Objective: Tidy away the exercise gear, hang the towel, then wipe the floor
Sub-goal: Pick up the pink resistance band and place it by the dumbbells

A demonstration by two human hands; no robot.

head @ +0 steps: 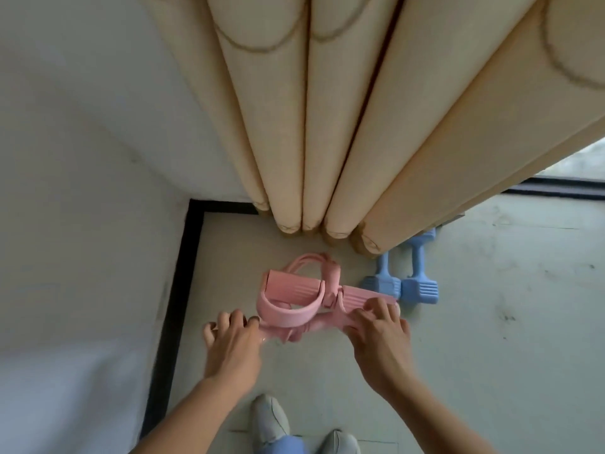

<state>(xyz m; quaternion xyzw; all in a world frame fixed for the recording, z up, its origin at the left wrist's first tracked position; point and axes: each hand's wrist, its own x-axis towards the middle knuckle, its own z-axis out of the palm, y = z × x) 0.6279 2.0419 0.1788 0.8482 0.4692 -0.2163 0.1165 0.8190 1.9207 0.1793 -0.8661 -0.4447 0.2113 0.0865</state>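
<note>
On the floor point(491, 339) by the curtain point(327, 126), the left hand point(234, 344) grips the handle of the pink pedal puller point(294, 291), the right hand point(381, 335) curls over its footplate, beside blue dumbbells point(402, 285).

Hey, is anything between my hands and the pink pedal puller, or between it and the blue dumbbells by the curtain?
Nothing visible does. The left hand and right hand hold the pink pedal puller at its ends, and its right end lies right beside the blue dumbbells, which sit partly under the curtain.
</note>
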